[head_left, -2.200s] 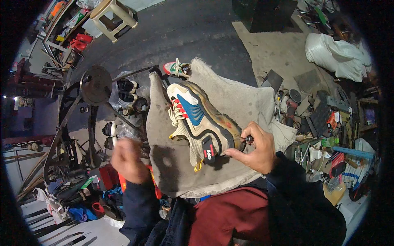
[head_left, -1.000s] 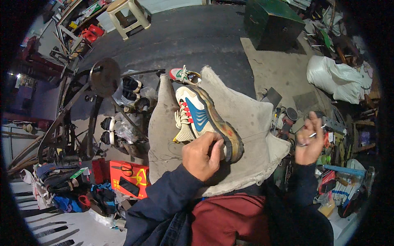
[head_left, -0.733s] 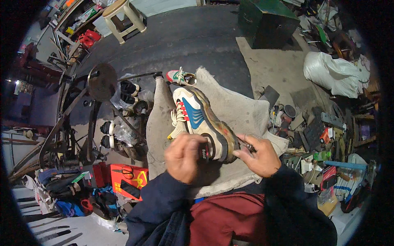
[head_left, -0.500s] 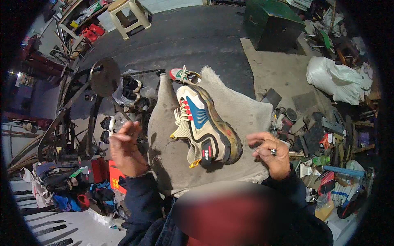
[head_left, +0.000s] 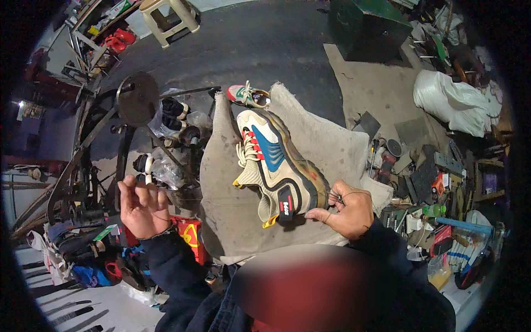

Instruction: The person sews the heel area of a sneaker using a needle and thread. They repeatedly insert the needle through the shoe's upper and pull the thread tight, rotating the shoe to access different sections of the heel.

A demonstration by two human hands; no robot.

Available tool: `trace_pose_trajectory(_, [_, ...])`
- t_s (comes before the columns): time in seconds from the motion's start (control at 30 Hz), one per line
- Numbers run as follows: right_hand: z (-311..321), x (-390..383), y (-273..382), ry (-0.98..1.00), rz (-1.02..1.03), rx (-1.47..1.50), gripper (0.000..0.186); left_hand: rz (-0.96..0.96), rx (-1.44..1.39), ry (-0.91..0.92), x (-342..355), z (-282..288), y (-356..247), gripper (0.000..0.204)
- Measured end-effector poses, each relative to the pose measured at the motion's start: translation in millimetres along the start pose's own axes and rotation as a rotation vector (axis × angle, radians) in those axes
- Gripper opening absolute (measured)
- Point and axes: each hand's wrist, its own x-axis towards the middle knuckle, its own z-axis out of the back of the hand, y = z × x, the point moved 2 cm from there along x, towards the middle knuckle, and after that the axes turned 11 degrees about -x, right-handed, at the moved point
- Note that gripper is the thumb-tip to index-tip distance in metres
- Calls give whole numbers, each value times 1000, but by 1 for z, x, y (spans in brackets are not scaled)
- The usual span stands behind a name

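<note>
A cream sneaker [head_left: 271, 155] with a blue side panel, red lace loops, black heel strap and stained sole lies on its side on the grey cloth [head_left: 221, 232]. My right hand [head_left: 345, 210] is closed on a small metal tool [head_left: 335, 197] at the heel's sole edge, thumb against the shoe. My left hand [head_left: 145, 207] is raised palm up at the cloth's left, fingers half curled on a thin, dark thread that stretches toward the shoe. A smaller red, white and green shoe [head_left: 249, 94] lies beyond the sneaker.
A black iron machine with a wheel [head_left: 138, 99] stands left, bagged shoes [head_left: 166, 171] beside it. An orange box [head_left: 191, 237] lies below them. Tools and clutter [head_left: 420, 182] fill the right, with a white sack [head_left: 448, 102]. A stool [head_left: 166, 19] and green chest [head_left: 365, 27] stand behind.
Since half a second ago, my left hand has moved leftward and down, drawing the thread sideways. My right hand has moved left onto the sneaker's heel with the tool.
</note>
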Motion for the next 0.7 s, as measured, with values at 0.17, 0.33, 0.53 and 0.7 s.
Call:
trace_pose_trajectory(0.17, [-16, -8, -10, -14, 10, 32, 54, -66, 241, -120, 2, 26, -24, 44])
trace_pose_trajectory(0.33, [-20, -7, -13, 22, 6, 151, 54, -81, 262, -242, -8, 71, -70, 39])
trace_pose_trajectory(0.53, [-20, -9, -19, 28, 31, 143, 52, -96, 444, -439, -46, 131, -127, 38])
trace_pose_trajectory(0.7, [-32, -7, -23, 59, 21, 108, 51, -165, 532, -1013, -89, 177, -110, 35])
